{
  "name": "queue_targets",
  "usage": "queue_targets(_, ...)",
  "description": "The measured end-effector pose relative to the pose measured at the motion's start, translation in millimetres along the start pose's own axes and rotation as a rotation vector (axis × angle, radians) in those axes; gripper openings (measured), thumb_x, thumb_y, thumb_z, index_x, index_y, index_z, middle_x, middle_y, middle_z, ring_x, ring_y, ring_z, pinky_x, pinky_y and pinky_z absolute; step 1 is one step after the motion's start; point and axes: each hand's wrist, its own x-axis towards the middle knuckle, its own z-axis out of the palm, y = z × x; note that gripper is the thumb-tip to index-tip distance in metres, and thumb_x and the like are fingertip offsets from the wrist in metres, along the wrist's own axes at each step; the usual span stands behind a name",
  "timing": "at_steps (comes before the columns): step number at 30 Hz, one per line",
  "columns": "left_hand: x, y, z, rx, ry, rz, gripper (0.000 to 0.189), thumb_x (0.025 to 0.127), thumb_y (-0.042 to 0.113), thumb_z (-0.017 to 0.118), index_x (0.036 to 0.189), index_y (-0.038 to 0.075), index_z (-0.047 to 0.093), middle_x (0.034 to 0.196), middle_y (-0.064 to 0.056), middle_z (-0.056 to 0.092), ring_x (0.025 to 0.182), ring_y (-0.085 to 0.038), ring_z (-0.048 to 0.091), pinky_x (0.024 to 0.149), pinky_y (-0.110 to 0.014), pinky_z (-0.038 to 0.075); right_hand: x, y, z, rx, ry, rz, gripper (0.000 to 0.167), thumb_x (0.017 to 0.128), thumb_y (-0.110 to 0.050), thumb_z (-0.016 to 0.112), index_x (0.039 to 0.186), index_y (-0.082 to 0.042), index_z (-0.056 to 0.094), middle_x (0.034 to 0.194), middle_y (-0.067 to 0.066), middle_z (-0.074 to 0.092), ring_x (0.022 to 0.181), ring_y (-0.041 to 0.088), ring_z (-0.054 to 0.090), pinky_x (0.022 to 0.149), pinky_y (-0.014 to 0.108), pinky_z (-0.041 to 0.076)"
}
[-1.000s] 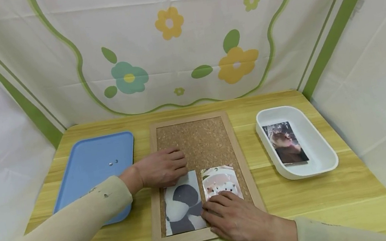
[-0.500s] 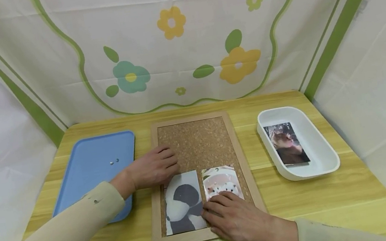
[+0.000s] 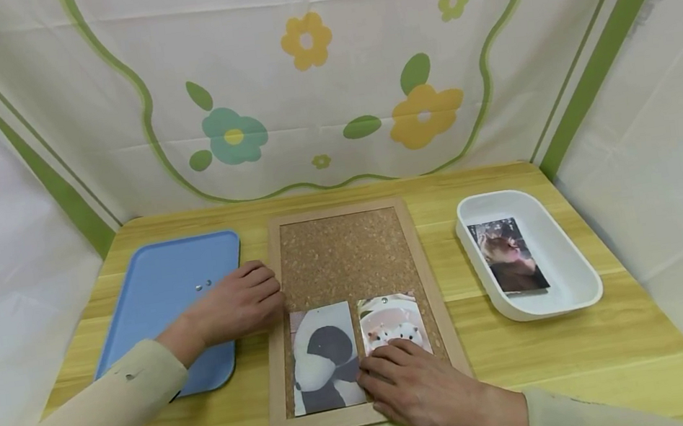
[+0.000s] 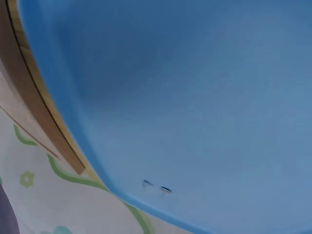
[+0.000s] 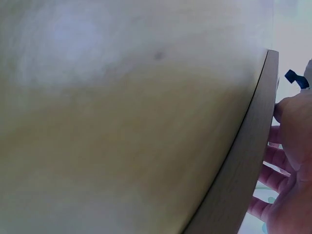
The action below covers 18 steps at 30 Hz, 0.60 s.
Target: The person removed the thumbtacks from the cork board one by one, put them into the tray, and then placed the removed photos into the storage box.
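In the head view a framed cork board (image 3: 347,252) lies on the table. A panda photo (image 3: 326,364) covers its lower left. Beside that is a hamster photo (image 3: 392,322), with a silvery pin (image 3: 384,301) at its top. My right hand (image 3: 421,387) rests over the lower hamster photo, fingertips at the panda photo's right edge. In the right wrist view its fingers (image 5: 275,178) reach past the board's frame. My left hand (image 3: 233,305), loosely bent, hovers between the board's left edge and the blue tray (image 3: 168,266); no object shows in it.
Two small metal pins (image 4: 156,186) lie on the tray. At the right, a white bin (image 3: 562,269) holds a dark animal photo (image 3: 508,255). A flowered white curtain (image 3: 312,100) hangs behind the wooden table (image 3: 571,355).
My left hand has moved left, off the panda photo's top edge and over to the tray's side, uncovering the photo's upper left corner. My right hand has stayed in place.
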Motion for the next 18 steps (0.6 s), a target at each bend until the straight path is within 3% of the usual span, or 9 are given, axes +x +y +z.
queue_targets(4,-14.5,-3.4,-2.9,0.028,0.015,-0.021,0.04,0.114,0.023,0.03,0.097,0.012,0.064,0.097,-0.002,0.064,0.097,-0.026,0.059,0.097,-0.045,0.05,-0.5,0.3,0.1,0.005,0.001,0.004,0.037,0.103,-0.039,0.062,0.133,-0.018,0.07,0.133,-0.001,0.069,0.123,0.019,0.062,0.105,0.039,0.05)
queue_targets(12,-42.6,-13.8,-8.8,0.039,-0.018,-0.074,0.043,0.113,0.021,0.025,0.099,0.009,0.064,0.098,-0.007,0.067,0.098,-0.03,0.059,0.099,-0.048,0.05,-0.1,0.0,-1.0,0.016,0.0,0.015,0.037,0.102,-0.037,0.064,0.133,-0.019,0.07,0.134,-0.001,0.069,0.124,0.019,0.062,0.106,0.039,0.05)
queue_targets(18,-68.9,-18.4,-11.9,0.043,0.011,-0.109,0.043,0.113,0.024,0.03,0.097,0.006,0.065,0.096,-0.01,0.066,0.094,-0.031,0.059,0.092,-0.049,0.052,0.4,-0.4,-1.1,0.022,-0.014,0.018,0.037,0.103,-0.037,0.062,0.134,-0.019,0.07,0.135,-0.001,0.068,0.124,0.02,0.062,0.106,0.039,0.05)
